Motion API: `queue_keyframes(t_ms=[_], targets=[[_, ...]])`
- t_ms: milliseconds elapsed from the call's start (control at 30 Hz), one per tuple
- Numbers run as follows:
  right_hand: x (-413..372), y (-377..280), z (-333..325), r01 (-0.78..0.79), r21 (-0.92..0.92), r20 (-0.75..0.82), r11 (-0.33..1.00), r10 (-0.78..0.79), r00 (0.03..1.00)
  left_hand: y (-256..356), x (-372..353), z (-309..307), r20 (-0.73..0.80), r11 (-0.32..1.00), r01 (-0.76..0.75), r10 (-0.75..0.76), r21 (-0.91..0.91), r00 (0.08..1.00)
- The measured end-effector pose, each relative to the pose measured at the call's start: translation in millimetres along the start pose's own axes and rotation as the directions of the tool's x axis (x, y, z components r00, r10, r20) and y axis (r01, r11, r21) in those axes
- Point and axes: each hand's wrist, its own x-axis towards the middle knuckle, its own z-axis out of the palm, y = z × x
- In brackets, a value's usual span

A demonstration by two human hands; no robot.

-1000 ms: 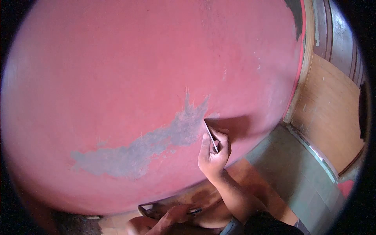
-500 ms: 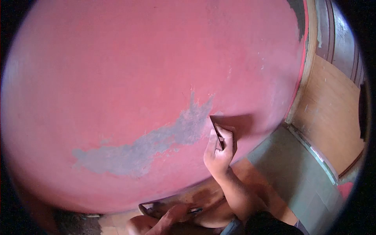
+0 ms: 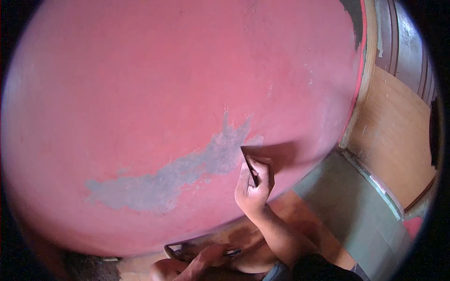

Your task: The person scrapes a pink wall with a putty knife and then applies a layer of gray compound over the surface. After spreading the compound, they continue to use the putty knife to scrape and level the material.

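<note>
The right hand (image 3: 253, 191) pinches the thin flat metal scraper (image 3: 248, 162) by its near end; it seems light and stiff. For the left hand (image 3: 206, 257), low down, I cannot tell the grip.

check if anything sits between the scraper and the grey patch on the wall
Nothing visible does. The right hand holds the scraper with its tip against the red wall, at the right end of the grey patch. Only the hand's shadow lies to the scraper's right.
</note>
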Motion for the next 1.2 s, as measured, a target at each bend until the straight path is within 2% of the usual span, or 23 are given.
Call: queue_keyframes(t_ms=[67,167,267,367,467,567,667,767,867,1067,1200], targets=[[1.5,2.0,-1.2,0.036,-0.020,0.002,0.999,-0.036,0.999,13.7,-5.7,-16.6,0.050,0.999,0.003,-0.001,-0.034,0.999],[2.0,-0.7,-1.0,-0.094,0.039,-0.008,0.995,0.094,0.995,-18.5,3.1,14.9,-0.016,0.996,-0.034,0.033,-0.078,0.999],[2.4,-0.6,1.3,-0.089,0.054,-0.028,0.995,0.091,0.995,-21.8,10.8,14.2,0.059,1.000,-0.006,0.008,-0.027,0.998],[3.1,0.6,-0.5,-0.029,0.006,0.004,1.000,0.029,1.000,12.0,-3.4,-14.4,0.057,0.998,0.036,-0.033,-0.056,0.998],[2.7,0.9,0.3,-0.037,0.010,0.000,0.999,0.037,0.999,-1.4,1.9,0.2,0.014,0.997,-0.046,0.047,-0.059,0.999],[1.1,1.7,-1.0,-0.039,0.008,0.003,0.999,0.039,0.999,-14.9,6.4,18.1,-0.007,1.000,-0.002,0.002,-0.025,1.000],[-0.4,-2.6,-2.6,-0.209,0.140,0.022,0.968,0.208,0.978,-21.9,11.1,23.5,0.003,0.999,0.008,-0.007,-0.040,1.000],[14.6,-12.7,-11.3,-0.375,0.209,0.082,0.903,0.366,0.927,-30.1,6.6,26.1,-0.126,0.979,-0.205,0.206,0.015,0.971],[21.8,-17.5,-11.5,-0.521,0.337,0.030,0.785,0.544,0.839,-21.8,9.1,19.0,-0.001,0.997,-0.073,0.073,0.002,0.997],[27.4,-10.1,-15.1,-0.562,0.348,0.007,0.751,0.597,0.802,-15.4,2.6,12.0,-0.043,0.991,-0.133,0.133,0.000,0.990],[31.9,-3.2,-15.9,-0.583,0.372,0.015,0.722,0.623,0.782,-21.9,9.6,17.4,-0.025,0.998,-0.065,0.066,0.004,0.998]])
